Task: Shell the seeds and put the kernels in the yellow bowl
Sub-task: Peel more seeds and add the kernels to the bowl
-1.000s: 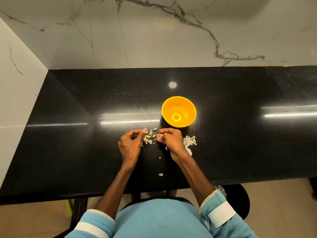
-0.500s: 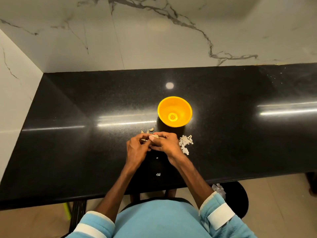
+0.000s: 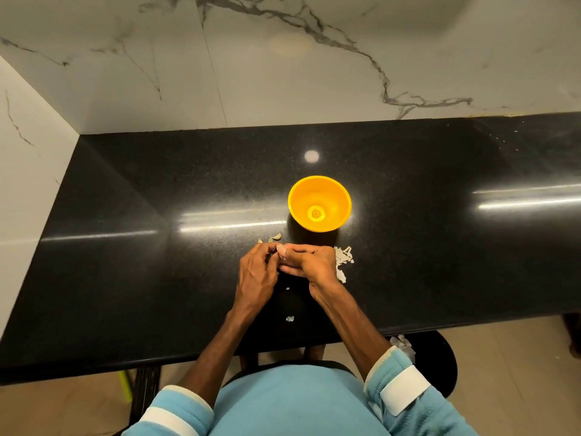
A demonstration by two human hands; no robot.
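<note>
Right now a single seed (image 3: 279,247) is being held just above the black counter (image 3: 157,278), on the near side of the yellow bowl (image 3: 336,196), and little of it is showing between the fingertips. The left hand (image 3: 256,275) is pinching it from one side with its fingers curled in. The right hand (image 3: 309,262) is nipping it from the other with thumb and forefinger, its remaining fingers folded beneath. This looks like the shelling step itself, with the husk being prised apart; whether it has split yet is too small to tell.

A few loose seeds (image 3: 274,237) are lying just beyond the knuckles, between the hands and the bowl. A pile of pale shell scraps (image 3: 343,261) is sitting just beside the right hand, and two stray flakes are lying nearer the counter's edge. The bowl is standing upright and shows only a small mark at its bottom; I cannot tell whether any kernels are in it.

The next move probably calls for a careful pull to free the kernel without crushing it, then a short reach forward to drop it over the rim, with the husk going to the scrap pile.
</note>
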